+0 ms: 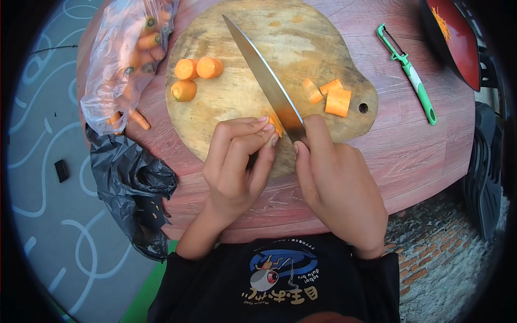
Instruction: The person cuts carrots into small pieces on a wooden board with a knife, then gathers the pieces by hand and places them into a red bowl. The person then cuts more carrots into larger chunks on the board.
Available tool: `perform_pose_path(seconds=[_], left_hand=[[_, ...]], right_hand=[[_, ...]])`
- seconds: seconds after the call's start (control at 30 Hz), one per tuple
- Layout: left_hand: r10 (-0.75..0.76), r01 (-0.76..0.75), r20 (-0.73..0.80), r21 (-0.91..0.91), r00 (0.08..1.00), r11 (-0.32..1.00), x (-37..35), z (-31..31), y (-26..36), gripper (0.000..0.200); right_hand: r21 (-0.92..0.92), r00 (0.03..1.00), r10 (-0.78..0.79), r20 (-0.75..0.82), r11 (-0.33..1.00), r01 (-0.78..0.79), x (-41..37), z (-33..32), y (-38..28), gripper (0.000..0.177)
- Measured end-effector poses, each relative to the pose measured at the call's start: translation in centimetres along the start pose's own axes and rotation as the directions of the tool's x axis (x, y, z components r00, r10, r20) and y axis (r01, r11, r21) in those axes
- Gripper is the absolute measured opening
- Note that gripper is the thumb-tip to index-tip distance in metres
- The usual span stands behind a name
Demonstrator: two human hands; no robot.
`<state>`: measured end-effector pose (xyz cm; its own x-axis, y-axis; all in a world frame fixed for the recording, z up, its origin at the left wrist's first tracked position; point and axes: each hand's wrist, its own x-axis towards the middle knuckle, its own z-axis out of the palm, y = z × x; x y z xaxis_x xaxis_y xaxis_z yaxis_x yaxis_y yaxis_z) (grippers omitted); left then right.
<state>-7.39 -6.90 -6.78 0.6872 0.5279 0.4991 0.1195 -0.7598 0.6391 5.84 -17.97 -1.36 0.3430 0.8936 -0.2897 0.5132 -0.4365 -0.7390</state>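
My right hand (339, 183) is closed round the handle of a large kitchen knife (266, 75), whose blade points up and to the left across the wooden cutting board (237, 32). Against the board, my left hand (237, 161) pinches a small piece of carrot (276, 125) close beside the blade. The fingers partly hide this piece. To the left on the board sit three short carrot chunks (186, 69). On the right side lie cut carrot pieces (338, 102) with flat faces, near the board's hole.
A green peeler (412, 81) lies right of the board. A red bowl (460, 43) with orange shreds stands at the upper right. On the left are a clear plastic bag of carrots (126, 64) and a crumpled black bag (129, 177). The table's (420, 156) rounded edge runs near me.
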Motion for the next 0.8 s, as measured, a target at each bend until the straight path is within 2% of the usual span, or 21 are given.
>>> perform_pose_path(seconds=[0.07,0.2,0.27,0.4,0.47,0.5,0.57,0.7,0.77,0.8], left_hand=[[-0.007,0.007,-0.012,-0.006,1.000,1.000,0.0,0.1,0.1,0.022],[-0.027,0.027,-0.019,-0.014,0.999,1.000,0.1,0.1,0.2,0.020],[-0.033,0.032,-0.030,-0.026,0.999,0.999,0.1,0.1,0.2,0.020],[-0.060,0.058,-0.031,-0.057,0.998,0.997,-0.1,0.1,0.2,0.019],[-0.064,0.062,-0.034,-0.066,0.997,0.996,-0.1,0.1,0.2,0.018],[-0.067,0.064,-0.034,-0.064,0.997,0.996,-0.2,0.1,0.2,0.018],[-0.068,0.066,-0.038,-0.063,0.997,0.996,-0.1,0.2,0.2,0.017],[-0.076,0.075,-0.015,-0.062,0.997,0.995,-0.2,0.0,0.3,0.016],[-0.091,0.091,0.005,-0.063,0.996,0.994,-0.2,-0.1,0.3,0.013],[-0.078,0.076,-0.016,-0.069,0.997,0.995,-0.1,0.0,0.2,0.016]], right_hand=[[0.082,0.991,0.001,-0.134,0.997,0.010,-0.1,0.1,0.6,0.016],[0.119,0.985,0.036,-0.168,0.993,-0.016,-0.5,-1.2,0.7,0.014],[0.111,0.966,-0.009,-0.258,0.993,0.039,-0.9,-1.6,0.9,0.018],[0.161,0.956,-0.008,-0.295,0.985,0.058,-1.6,-2.4,1.5,0.028],[0.332,0.963,0.135,-0.235,0.942,-0.051,-1.9,-2.9,1.6,0.039],[0.327,0.963,0.132,-0.237,0.944,-0.049,-2.0,-2.7,2.0,0.039],[0.241,0.892,-0.018,-0.452,0.960,0.141,-2.0,-2.0,2.9,0.045],[0.346,0.884,0.072,-0.461,0.932,0.105,-2.5,-1.6,2.1,0.055],[0.156,0.885,-0.067,-0.460,0.975,0.155,-2.5,-1.0,2.1,0.062],[0.197,0.904,-0.060,-0.422,0.968,0.156,-2.6,-0.7,1.9,0.062]])
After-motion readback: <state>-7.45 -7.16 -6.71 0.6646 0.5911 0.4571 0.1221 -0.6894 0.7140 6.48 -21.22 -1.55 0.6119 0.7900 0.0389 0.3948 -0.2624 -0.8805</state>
